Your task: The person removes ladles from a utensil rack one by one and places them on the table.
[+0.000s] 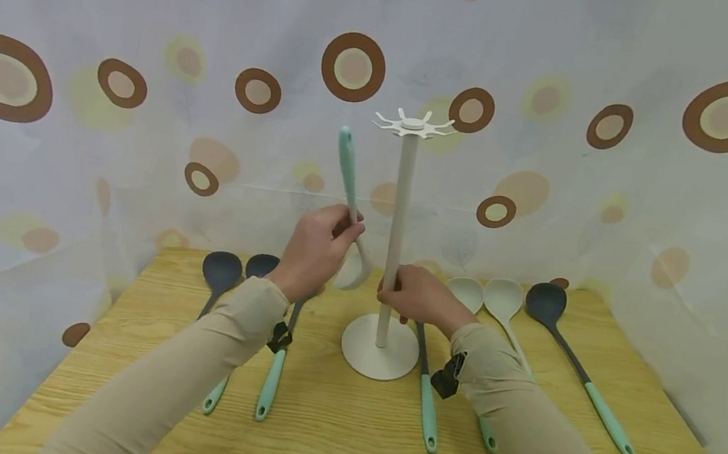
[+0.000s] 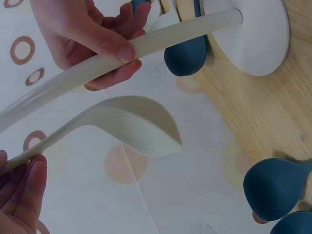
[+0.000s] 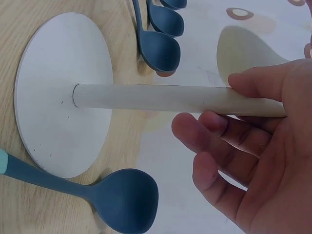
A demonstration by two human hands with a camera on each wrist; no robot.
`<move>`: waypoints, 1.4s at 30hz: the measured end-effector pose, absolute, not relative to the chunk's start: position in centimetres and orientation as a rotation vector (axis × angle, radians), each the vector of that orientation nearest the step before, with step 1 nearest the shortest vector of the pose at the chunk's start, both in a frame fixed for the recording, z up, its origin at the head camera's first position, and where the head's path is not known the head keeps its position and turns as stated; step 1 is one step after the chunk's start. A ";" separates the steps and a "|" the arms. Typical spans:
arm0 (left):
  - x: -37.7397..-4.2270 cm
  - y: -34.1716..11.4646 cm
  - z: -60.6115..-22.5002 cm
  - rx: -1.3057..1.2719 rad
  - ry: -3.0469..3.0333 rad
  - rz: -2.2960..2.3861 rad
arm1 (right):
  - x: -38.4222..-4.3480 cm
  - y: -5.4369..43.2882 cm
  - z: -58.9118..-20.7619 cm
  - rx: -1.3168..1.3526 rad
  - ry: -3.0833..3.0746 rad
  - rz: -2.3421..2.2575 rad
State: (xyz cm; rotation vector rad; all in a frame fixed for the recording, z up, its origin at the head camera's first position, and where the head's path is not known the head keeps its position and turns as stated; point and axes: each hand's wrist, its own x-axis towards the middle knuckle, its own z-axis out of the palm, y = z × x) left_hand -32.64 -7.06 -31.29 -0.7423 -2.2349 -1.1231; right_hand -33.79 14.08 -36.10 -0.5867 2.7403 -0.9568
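My left hand (image 1: 318, 245) pinches the shaft of a white ladle (image 1: 348, 163) with a mint-green handle. The ladle is held handle up, its white bowl (image 2: 134, 124) hanging low, just left of a white utensil stand (image 1: 401, 201). Thumb and fingers of my right hand (image 1: 423, 295) grip the stand's pole low down, above its round base (image 3: 63, 136). A ring of hooks (image 1: 412, 127) tops the pole, with no utensil on it. In the right wrist view a dark blue ladle (image 3: 127, 200) lies beside the base.
Dark ladles (image 1: 221, 272) with mint handles lie on the wooden table (image 1: 316, 442) to the left. On the right are two white-headed utensils (image 1: 502, 300) and another dark ladle (image 1: 546, 303), partly behind my right arm. A patterned curtain (image 1: 397, 18) hangs behind.
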 end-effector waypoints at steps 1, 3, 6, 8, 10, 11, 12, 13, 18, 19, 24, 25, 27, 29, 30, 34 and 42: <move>-32.6 -7.2 -31.4 -0.755 -2.234 -1.121 | -33.8 14.1 -36.1 -0.591 2.740 -0.959; -32.6 -7.6 -31.7 -0.787 -2.237 -1.097 | -33.7 14.1 -36.1 -0.597 2.743 -0.959; -32.6 -7.9 -32.3 -0.843 -2.252 -1.019 | -33.7 14.1 -36.0 -0.602 2.742 -0.965; -32.6 -8.1 -32.8 -0.873 -2.283 -0.954 | -33.5 14.0 -36.0 -0.595 2.743 -0.963; -32.6 -8.2 -33.5 -0.905 -2.307 -0.874 | -33.5 14.0 -36.0 -0.591 2.745 -0.965; -32.6 -8.3 -33.8 -0.913 -2.325 -0.834 | -33.5 14.0 -36.0 -0.588 2.746 -0.966; -32.6 -8.4 -34.2 -0.919 -2.344 -0.798 | -33.5 14.0 -36.1 -0.591 2.748 -0.965; -32.7 -8.5 -34.5 -0.930 -2.358 -0.774 | -33.5 14.0 -36.2 -0.593 2.750 -0.967; -33.1 -8.8 -36.5 -0.952 -2.433 -0.745 | -33.6 14.1 -36.5 -0.618 2.754 -0.974; -33.1 -8.8 -36.9 -0.952 -2.448 -0.742 | -33.5 14.0 -36.5 -0.620 2.753 -0.977; -33.7 -9.0 -38.7 -1.019 -2.478 -0.648 | -33.4 14.0 -36.3 -0.614 2.758 -0.971; -33.8 -9.0 -39.0 -1.037 -2.484 -0.626 | -33.4 14.0 -36.2 -0.610 2.759 -0.970; -33.9 -9.0 -39.6 -1.081 -2.484 -0.583 | -33.4 14.1 -36.2 -0.603 2.763 -0.965; -34.0 -9.0 -40.0 -1.123 -2.477 -0.520 | -33.5 14.1 -36.3 -0.601 2.767 -0.961; -34.0 -9.0 -40.3 -1.143 -2.474 -0.490 | -33.5 14.1 -36.4 -0.602 2.768 -0.960; -34.1 -9.0 -41.1 -1.234 -2.412 -0.338 | -33.7 14.1 -36.7 -0.617 2.778 -0.949; -34.5 -8.9 -42.4 -1.298 -2.270 -0.088 | -33.7 14.3 -36.9 -0.611 2.779 -0.972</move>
